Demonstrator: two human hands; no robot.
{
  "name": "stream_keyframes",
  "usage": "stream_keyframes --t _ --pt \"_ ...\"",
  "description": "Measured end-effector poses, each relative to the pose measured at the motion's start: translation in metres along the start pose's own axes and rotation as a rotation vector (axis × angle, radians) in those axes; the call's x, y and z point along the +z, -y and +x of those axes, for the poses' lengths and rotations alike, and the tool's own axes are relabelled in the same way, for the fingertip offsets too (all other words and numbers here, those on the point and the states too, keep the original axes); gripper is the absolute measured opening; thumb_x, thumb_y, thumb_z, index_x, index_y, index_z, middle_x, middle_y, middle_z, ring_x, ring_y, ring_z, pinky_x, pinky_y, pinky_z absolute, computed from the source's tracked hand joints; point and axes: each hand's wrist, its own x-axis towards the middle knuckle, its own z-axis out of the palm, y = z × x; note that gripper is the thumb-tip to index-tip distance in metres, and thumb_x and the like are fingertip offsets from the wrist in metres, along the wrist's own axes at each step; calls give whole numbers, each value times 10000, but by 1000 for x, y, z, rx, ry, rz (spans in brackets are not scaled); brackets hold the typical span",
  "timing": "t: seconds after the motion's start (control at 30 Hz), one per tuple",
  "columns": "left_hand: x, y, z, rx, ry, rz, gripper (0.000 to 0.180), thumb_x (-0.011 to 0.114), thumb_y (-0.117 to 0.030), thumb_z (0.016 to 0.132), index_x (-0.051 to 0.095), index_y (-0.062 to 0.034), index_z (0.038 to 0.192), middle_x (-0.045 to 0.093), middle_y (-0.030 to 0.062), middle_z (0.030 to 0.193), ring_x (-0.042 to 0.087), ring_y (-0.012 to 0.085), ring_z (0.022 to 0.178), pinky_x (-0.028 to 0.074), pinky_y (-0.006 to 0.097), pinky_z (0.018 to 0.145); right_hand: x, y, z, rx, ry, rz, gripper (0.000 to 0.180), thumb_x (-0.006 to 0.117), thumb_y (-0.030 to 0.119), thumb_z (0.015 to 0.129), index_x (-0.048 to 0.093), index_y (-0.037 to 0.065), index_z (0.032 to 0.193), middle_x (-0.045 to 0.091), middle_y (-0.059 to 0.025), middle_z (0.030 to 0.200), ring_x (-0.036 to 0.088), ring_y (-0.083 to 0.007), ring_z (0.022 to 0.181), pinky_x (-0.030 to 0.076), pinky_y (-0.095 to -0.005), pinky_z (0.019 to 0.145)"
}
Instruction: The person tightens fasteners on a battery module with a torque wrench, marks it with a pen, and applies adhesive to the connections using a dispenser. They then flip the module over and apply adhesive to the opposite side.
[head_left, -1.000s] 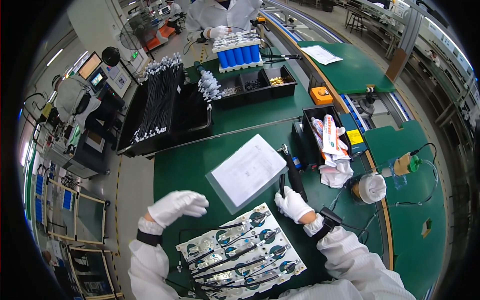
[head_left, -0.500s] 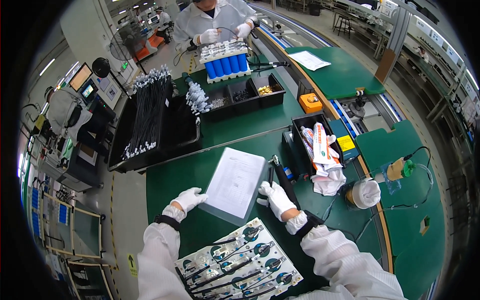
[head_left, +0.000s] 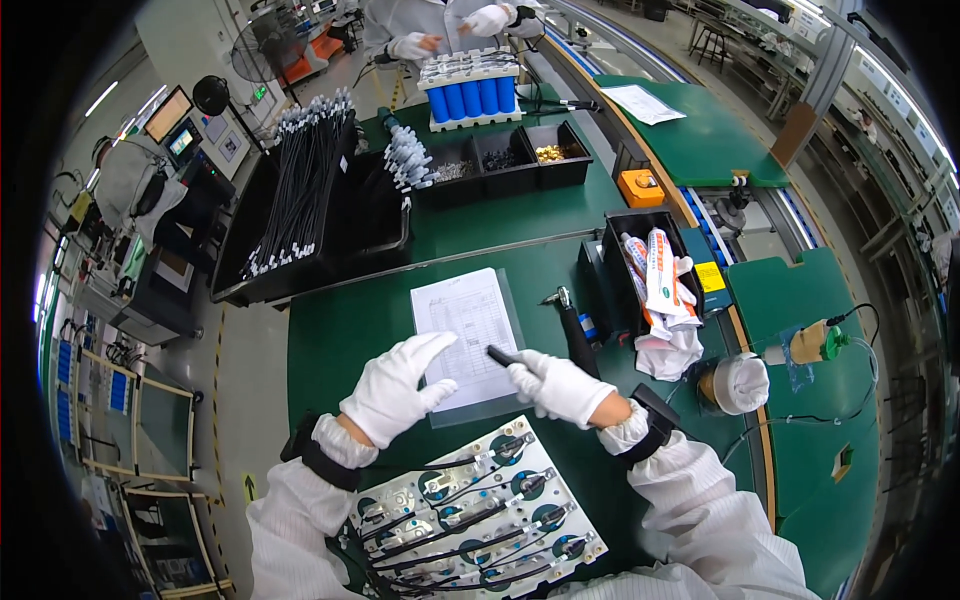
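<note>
A printed paper sheet (head_left: 462, 310) in a clear plastic sleeve lies on the green bench in front of me. My left hand (head_left: 398, 388), white-gloved, hovers at the sheet's near left with thumb and fingers apart, holding nothing. In my gloved right hand (head_left: 562, 388) is a black marker pen (head_left: 500, 355), its end over the sheet's right part. Closer to me sits a white battery module (head_left: 470, 515) with black cables running across its top and round cell ends showing through holes. Right of the sheet rests a black-handled ratchet wrench (head_left: 575, 325).
A black bin (head_left: 655, 265) of tubes and cloths stands right, near a cup (head_left: 738, 385). Beyond are a cable tray (head_left: 370, 275), a parts box (head_left: 500, 185) and a blue-celled module (head_left: 470, 100), where a co-worker's gloved hands (head_left: 490, 18) work.
The sleeved sheet has gone from between both hands to lying flat on the bench. My left hand has let go and opened; my right hand now points the pen over the paper.
</note>
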Motion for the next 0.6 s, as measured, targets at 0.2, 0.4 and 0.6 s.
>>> stream_keyframes --t 0.2,0.4,0.6 --pt "-4 -35 -6 140 36 187 236 655 -152 781 600 -77 998 617 99 873 603 293 800 476 386 704 15 46 -15 -329 172 -99 295 531 267 952 597 24 1106 642 -146 753 610 -218 615 502 -326 602" --pt "-6 -48 -12 109 17 337 113 614 -162 801 579 -85 876 560 87 743 570 271 707 453 386 631 4 54 -35 -441 -49 -674 244 582 229 926 626 62 1098 649 -133 753 681 -246 719 519 -346 613" --pt "-22 -71 -21 110 -367 342 248 704 -203 698 494 -80 647 500 91 587 550 286 548 439 394 488 5 100 -94 -590 219 -116 420 613 210 901 492 1 1245 636 -163 1041 652 -208 901 512 -302 768"
